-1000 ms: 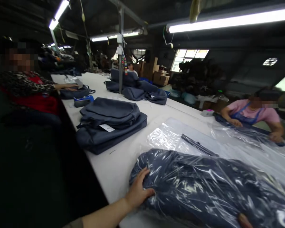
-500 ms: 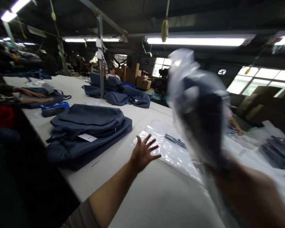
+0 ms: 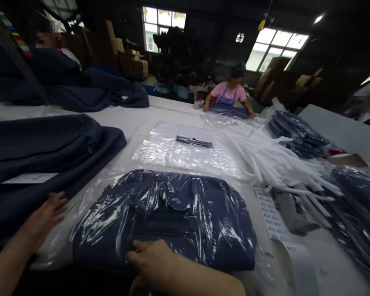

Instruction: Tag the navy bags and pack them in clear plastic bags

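Note:
A dark blue bag wrapped in clear plastic (image 3: 172, 213) lies flat on the white table (image 3: 311, 263) right in front of me. My right hand (image 3: 152, 263) rests on its near edge, fingers pressing down on the plastic. My left hand (image 3: 45, 218) hovers with fingers apart at the left end of the plastic, beside a stack of unwrapped dark blue bags (image 3: 46, 152) with a white tag (image 3: 29, 178).
A pile of empty clear plastic sleeves (image 3: 185, 152) with a dark strip (image 3: 193, 141) lies behind. White strips (image 3: 277, 164), a label sheet (image 3: 269, 213) and more wrapped bags (image 3: 354, 205) are at right. A person in pink (image 3: 230, 92) works across the table; another sits far left.
The wrapped bag, held up in the air half a second ago, now lies flat on the table under my right hand. My left hand has moved back to its left end.

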Demonstrator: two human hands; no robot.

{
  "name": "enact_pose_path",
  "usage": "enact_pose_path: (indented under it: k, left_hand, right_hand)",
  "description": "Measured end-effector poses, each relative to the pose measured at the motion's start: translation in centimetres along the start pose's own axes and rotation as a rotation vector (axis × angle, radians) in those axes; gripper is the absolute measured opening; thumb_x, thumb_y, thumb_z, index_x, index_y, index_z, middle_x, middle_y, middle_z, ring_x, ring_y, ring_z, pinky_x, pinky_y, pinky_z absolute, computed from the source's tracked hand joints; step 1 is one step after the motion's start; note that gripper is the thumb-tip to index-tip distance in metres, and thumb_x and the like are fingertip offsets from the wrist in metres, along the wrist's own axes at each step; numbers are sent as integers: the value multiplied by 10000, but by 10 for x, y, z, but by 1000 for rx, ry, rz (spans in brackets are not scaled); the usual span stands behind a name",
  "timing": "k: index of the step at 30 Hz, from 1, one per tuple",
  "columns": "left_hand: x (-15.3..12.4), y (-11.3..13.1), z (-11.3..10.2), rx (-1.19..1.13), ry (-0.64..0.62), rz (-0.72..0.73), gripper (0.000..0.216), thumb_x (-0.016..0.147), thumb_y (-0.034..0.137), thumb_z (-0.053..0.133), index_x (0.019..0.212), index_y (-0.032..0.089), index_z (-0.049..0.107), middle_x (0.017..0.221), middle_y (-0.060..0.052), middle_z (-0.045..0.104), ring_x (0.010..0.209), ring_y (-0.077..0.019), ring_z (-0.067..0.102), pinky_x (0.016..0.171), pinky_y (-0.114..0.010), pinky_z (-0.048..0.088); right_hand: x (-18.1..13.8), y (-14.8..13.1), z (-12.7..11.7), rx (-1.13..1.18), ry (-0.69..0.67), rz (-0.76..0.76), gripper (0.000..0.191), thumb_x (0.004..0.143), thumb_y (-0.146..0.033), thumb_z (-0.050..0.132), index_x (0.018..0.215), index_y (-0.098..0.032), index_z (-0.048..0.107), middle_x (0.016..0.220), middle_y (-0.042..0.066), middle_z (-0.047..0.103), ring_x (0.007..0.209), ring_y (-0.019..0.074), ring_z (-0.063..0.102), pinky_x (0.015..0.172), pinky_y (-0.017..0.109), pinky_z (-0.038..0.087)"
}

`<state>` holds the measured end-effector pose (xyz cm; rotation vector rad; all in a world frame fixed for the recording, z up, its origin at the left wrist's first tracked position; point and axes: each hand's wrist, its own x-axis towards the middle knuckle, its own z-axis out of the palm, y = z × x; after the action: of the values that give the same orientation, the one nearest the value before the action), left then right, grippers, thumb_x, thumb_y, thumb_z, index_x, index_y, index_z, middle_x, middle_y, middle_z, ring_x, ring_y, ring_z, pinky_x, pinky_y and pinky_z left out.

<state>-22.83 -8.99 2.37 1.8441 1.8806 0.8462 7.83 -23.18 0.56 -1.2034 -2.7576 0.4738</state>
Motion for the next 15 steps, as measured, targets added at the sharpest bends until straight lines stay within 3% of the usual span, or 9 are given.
enact_pose_path:
  k: [2,5,7,9,11,13,15]
  left_hand:
    - [-3,37,-3,130,52,-12,832,872,686,193,1384,50,353,1401,-152,433,1251,-335,437,1065,-492,345]
    - [-20,98,14,314,36,430,695,910,597,259,1367,91,397,1458,-125,351,1362,-292,278,1153,-465,178]
    - [-37,112,40,451,-1,620,622,911,571,300,1380,178,414,1477,-94,337,1393,-298,212,1157,-525,82]
    - [-54,93,67,571,-79,620,591,897,559,346,1379,229,433,1484,-81,327,1398,-331,186,1127,-605,42]
    - [-67,52,86,625,-163,491,594,896,539,352,1384,211,433,1477,-109,328,1380,-373,214,1081,-672,101]
    - [-77,12,92,621,-206,386,604,915,512,317,1416,180,380,1494,-137,278,1382,-370,211,1066,-670,166]
    - [-81,-4,92,563,-205,349,607,931,488,272,1426,147,353,1501,-168,245,1392,-366,179,1074,-657,167]
  right_hand:
    - [-26,16,-40,105,141,27,691,742,-584,661,1299,-217,481,1411,165,440,1232,332,492,911,448,526]
    - [-81,50,-91,-1,361,317,692,778,-482,672,1379,-255,414,1515,130,274,1395,352,216,1072,544,353]
    - [-127,76,-95,-123,446,503,639,825,-455,616,1398,-281,393,1540,83,219,1410,350,168,1093,582,300]
    - [-173,102,-67,-237,476,659,605,828,-478,586,1383,-305,420,1533,57,244,1406,364,171,1100,628,232]
    - [-210,124,-21,-264,423,800,546,822,-487,565,1332,-304,496,1475,90,365,1375,400,244,1056,690,226]
    - [-231,135,23,-218,404,892,526,844,-466,518,1338,-287,489,1474,106,362,1370,388,265,1038,677,269]
    - [-237,134,46,-157,412,936,518,871,-437,483,1365,-284,450,1500,98,315,1390,354,231,1060,640,267]
